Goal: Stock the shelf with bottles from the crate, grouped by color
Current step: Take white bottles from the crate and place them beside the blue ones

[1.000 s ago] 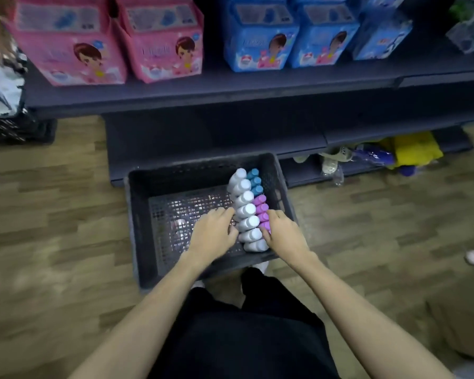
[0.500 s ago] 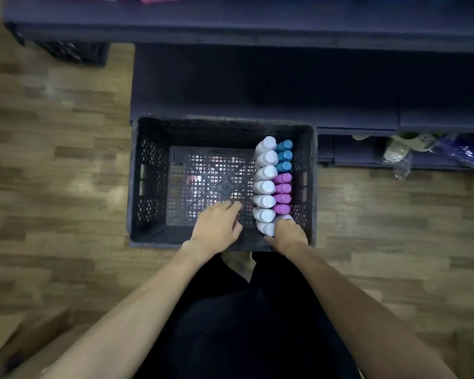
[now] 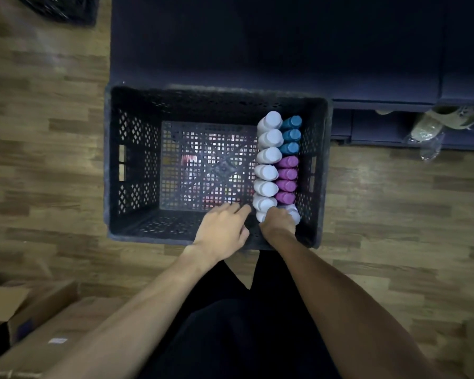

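Crate (image 3: 137, 162) on floor. Right grip (image 3: 278, 224) curled round nearest white bottle (image 3: 293, 213); white (image 3: 268, 154), purple (image 3: 286, 179) and blue rows (image 3: 292, 135) just beyond. Left grip (image 3: 222, 228) beside, fingers relaxed, holding nothing.

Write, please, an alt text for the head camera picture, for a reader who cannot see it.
Seen from above, a person's right hand grips a white bottle at the near end of two rows in a dark crate; the left hand hovers open beside it. One row is white, the other blue then purple.
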The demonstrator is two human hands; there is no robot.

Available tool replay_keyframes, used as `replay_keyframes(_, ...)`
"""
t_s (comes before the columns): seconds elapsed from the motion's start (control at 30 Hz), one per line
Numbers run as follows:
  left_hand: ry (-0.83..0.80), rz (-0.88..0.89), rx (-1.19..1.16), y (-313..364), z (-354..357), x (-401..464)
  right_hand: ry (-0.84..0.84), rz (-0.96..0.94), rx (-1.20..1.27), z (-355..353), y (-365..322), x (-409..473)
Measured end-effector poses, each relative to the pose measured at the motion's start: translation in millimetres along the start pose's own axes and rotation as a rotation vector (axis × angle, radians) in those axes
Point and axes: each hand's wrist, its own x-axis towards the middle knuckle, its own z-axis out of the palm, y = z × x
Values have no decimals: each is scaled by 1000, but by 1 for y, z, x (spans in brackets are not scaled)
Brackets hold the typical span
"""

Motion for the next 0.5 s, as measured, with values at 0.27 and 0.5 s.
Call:
replay_keyframes(0.27, -26, 4, 11, -12, -11, -6, 125, 38, 53, -15, -4, -26)
replay_keyframes(0.5, 48, 70, 17, -16, -43, -16, 211, 80, 99, -39, 6, -88)
